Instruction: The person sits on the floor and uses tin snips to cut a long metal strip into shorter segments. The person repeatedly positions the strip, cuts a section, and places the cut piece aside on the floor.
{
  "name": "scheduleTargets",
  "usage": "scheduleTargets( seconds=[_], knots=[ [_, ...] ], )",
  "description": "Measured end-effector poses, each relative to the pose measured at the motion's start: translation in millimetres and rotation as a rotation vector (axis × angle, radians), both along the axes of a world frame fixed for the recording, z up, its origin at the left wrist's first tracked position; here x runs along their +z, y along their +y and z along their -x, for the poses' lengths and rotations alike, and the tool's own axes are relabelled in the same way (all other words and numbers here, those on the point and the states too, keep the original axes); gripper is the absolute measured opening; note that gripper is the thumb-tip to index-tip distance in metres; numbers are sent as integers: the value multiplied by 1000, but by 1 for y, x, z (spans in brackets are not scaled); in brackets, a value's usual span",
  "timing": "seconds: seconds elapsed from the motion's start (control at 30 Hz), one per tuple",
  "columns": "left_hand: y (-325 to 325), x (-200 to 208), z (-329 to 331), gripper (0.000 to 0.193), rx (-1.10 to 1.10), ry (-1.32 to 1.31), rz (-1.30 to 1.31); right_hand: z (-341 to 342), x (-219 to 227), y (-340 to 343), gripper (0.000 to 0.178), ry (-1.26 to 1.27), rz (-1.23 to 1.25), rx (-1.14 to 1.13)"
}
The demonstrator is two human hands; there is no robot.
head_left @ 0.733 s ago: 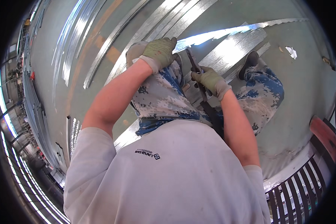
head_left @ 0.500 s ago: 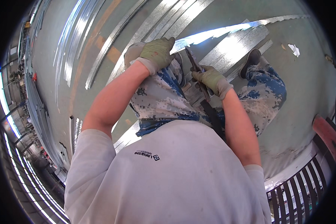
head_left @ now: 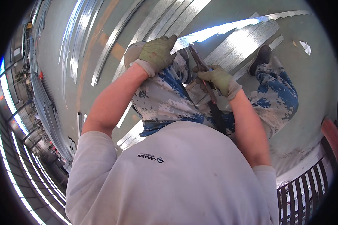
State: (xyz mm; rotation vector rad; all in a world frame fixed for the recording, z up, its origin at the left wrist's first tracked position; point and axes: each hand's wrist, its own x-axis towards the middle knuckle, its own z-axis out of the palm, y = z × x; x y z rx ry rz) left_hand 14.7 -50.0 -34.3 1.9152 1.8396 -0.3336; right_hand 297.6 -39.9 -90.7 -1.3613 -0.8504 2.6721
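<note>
My left hand, in a greenish work glove, rests above my bent knee and is closed on the near end of a long, thin sheet metal strip. This shiny strip has a notched edge and runs off to the far right. In my gloved right hand is a pair of tin snips, gripped round its worn, reddish handles. The dark jaws point away from me, close to the strip's near end and just right of my left hand. Whether the blades touch the metal I cannot tell.
Flat galvanized sheets lie on the floor beyond my right hand, near my shoe. More long metal strips spread across the far left. A scrap of white material lies at right; a dark slatted rack stands lower right.
My right hand and the snips have shifted slightly to the right. My left hand stays on the strip's end, nearly still. The whole view has turned a little.
</note>
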Motion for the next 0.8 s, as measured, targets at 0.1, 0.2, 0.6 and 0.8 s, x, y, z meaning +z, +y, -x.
scheduleTargets(
  seconds=[0.1, 0.2, 0.6, 0.8],
  knots=[
    [-1, 1, -1, 66, 20, 11, -9, -6, -8, 5, 39, 71, 96, 8],
    [-3, -4, 1, 65, 9, 13, -13, -11, -20, 9, 40, 187, 226, -10],
    [4, 3, -2, 63, -1, 5, -3, -23, -49, 20, 51, 465, 577, -58],
    [-3, -3, 2, 66, 32, -9, -20, -22, -56, 6, 50, 577, 655, -120]
  ],
)
